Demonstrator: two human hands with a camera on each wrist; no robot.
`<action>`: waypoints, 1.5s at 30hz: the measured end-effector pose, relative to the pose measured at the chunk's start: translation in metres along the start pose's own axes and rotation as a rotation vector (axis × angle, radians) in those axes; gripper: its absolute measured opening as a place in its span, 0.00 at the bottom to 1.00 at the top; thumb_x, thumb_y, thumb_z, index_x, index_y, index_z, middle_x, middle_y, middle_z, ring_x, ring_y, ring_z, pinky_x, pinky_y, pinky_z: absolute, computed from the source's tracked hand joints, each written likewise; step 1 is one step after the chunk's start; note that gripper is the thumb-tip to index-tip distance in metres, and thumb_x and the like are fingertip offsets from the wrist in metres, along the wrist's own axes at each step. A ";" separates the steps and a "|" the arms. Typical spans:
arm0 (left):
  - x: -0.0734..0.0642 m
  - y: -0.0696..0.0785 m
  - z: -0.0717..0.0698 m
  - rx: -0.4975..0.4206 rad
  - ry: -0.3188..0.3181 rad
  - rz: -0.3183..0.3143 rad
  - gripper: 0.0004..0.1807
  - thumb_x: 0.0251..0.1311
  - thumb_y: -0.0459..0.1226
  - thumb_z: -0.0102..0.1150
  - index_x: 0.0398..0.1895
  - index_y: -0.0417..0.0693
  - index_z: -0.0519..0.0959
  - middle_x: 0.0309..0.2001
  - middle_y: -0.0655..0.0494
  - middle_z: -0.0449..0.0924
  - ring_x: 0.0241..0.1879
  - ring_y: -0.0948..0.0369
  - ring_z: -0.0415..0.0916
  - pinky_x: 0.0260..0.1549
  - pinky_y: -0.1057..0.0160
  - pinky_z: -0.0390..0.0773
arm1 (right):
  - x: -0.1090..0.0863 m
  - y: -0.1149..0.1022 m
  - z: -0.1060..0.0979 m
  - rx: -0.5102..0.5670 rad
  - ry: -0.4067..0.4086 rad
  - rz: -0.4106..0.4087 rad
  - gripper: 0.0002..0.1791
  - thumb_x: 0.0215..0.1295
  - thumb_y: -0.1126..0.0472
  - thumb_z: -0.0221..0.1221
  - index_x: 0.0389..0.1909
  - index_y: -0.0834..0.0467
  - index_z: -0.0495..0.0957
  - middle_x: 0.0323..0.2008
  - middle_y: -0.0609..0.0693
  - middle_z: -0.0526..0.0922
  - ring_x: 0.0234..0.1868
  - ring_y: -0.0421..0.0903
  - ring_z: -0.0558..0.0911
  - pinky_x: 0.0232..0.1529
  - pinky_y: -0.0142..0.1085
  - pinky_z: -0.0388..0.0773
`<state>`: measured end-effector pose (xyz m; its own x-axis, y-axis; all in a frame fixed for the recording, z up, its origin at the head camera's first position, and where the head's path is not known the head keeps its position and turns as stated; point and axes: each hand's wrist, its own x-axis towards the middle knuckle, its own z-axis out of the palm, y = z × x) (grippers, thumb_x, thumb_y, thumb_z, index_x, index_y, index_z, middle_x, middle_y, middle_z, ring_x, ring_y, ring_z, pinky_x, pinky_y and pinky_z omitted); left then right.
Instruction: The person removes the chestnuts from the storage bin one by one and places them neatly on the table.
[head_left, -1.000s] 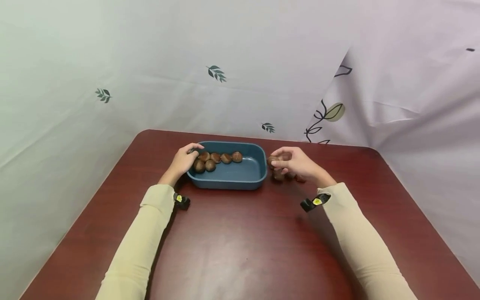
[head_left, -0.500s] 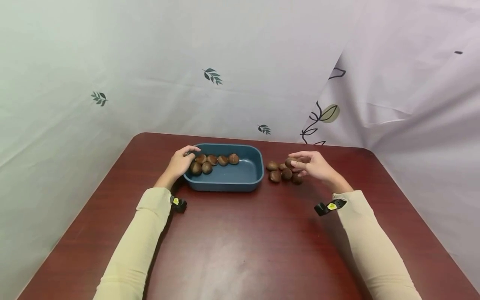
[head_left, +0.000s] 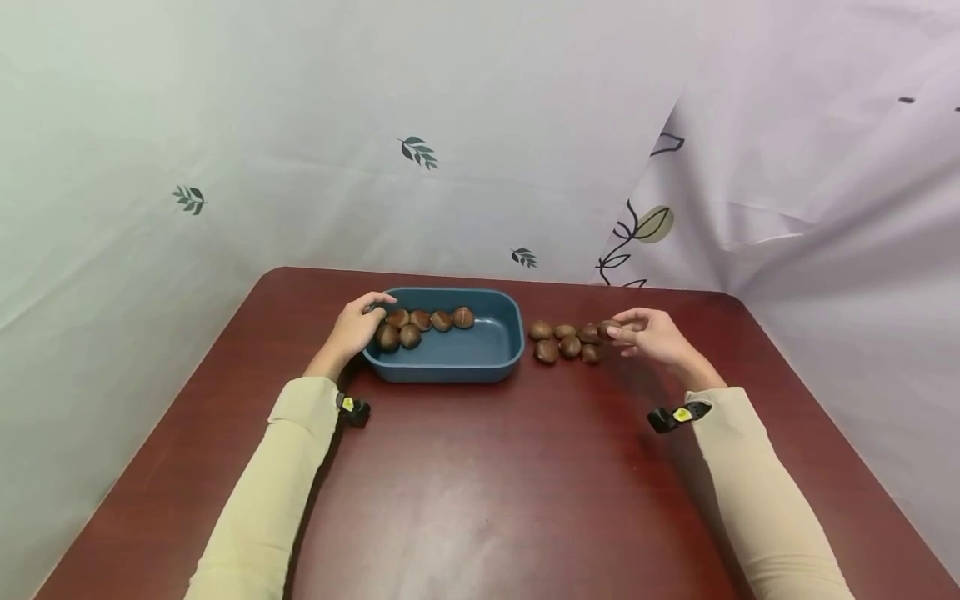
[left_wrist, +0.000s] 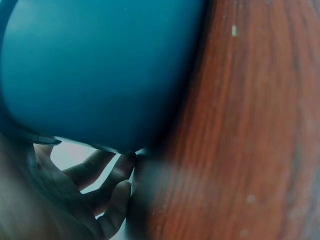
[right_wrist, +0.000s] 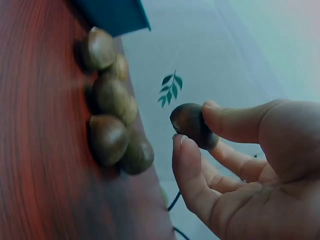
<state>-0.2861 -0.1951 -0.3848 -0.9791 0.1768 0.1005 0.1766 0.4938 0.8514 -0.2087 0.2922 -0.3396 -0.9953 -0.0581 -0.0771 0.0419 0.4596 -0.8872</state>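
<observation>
In the head view, a blue rectangular box (head_left: 450,373) stands on the table with several brown chestnuts (head_left: 442,321) along its left and back part. My left hand (head_left: 356,328) grips the box's left end; the left wrist view has its fingers (left_wrist: 118,202) curled by the blue wall (left_wrist: 95,70). To the right of the box lies a cluster of several chestnuts (head_left: 570,347) on the wood. Just past the right end of that cluster, my right hand (head_left: 654,336) pinches one chestnut (right_wrist: 190,122) between thumb and fingertips, held above the table in the right wrist view.
The dark red wooden table (head_left: 480,500) runs back to a pale cloth wall (head_left: 337,217) printed with leaves. Cloth also hangs along both sides. A black wrist camera (head_left: 358,412) sits at the left cuff, another black camera (head_left: 663,418) at the right.
My right hand has moved right, from beside the box across the cluster to its right end, a chestnut in its fingers, uncovering the loose chestnuts. The left hand stays at the box.
</observation>
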 end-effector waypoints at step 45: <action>-0.001 -0.001 0.001 -0.008 0.010 0.010 0.20 0.72 0.38 0.41 0.61 0.49 0.76 0.73 0.44 0.60 0.73 0.41 0.53 0.64 0.38 0.59 | 0.020 0.042 -0.007 0.008 0.091 0.142 0.22 0.68 0.67 0.58 0.58 0.77 0.71 0.32 0.45 0.83 0.30 0.36 0.82 0.33 0.32 0.82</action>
<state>-0.2851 -0.1949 -0.3860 -0.9783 0.1727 0.1141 0.1853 0.4852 0.8545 -0.2277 0.3168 -0.3753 -0.9831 0.0874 -0.1610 0.1832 0.4506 -0.8737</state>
